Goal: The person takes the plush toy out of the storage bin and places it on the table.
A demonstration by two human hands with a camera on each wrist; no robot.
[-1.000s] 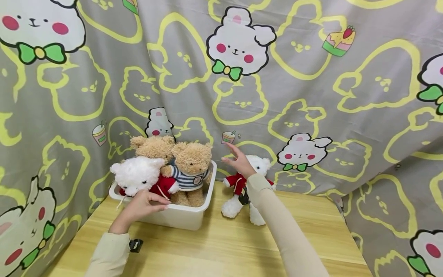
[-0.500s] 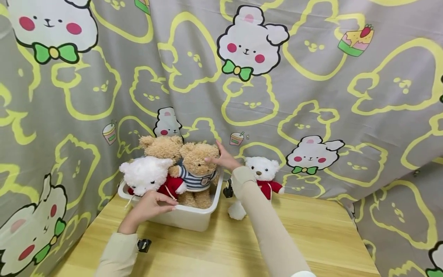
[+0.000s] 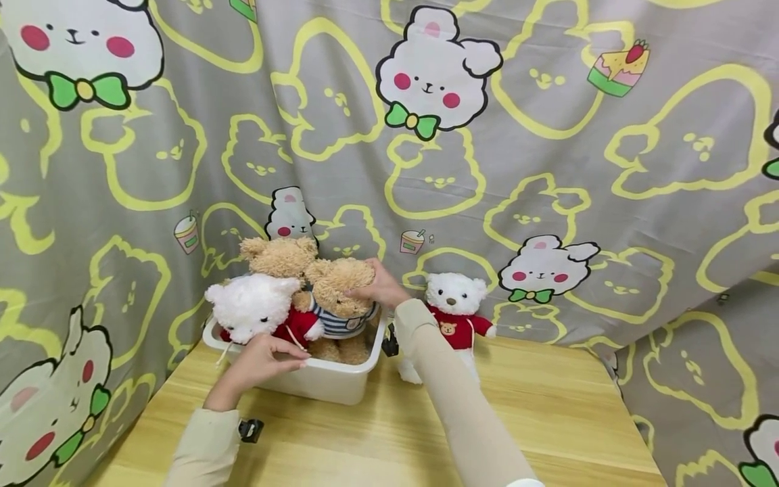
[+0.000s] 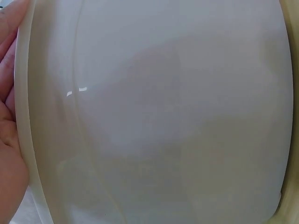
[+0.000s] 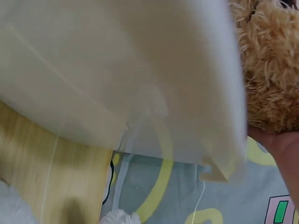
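Observation:
My right hand (image 3: 385,287) grips the head of a brown teddy bear (image 3: 341,323) in a blue-and-white striped shirt, thumb across its face and fingers behind. The bear sits at the right inside a white plastic bin (image 3: 310,384), its head tipped forward. My left hand (image 3: 258,365) holds the bin's front rim; its fingers are partly hidden. Beside that hand, a white teddy bear (image 3: 251,306) in a red top leans over the rim. Another brown bear (image 3: 276,258) stands behind, mostly hidden. In the right wrist view, brown fur (image 5: 275,65) meets the hand.
A second white teddy bear (image 3: 455,295) in a red sweater sits on the wooden table (image 3: 548,412), right of the bin and partly behind my right forearm. A patterned grey curtain (image 3: 341,176) hangs close behind and at the sides.
My right hand has moved left from the white bear on the table to the striped-shirt bear and grips its head, which has tipped down. My left hand stays at the rim.

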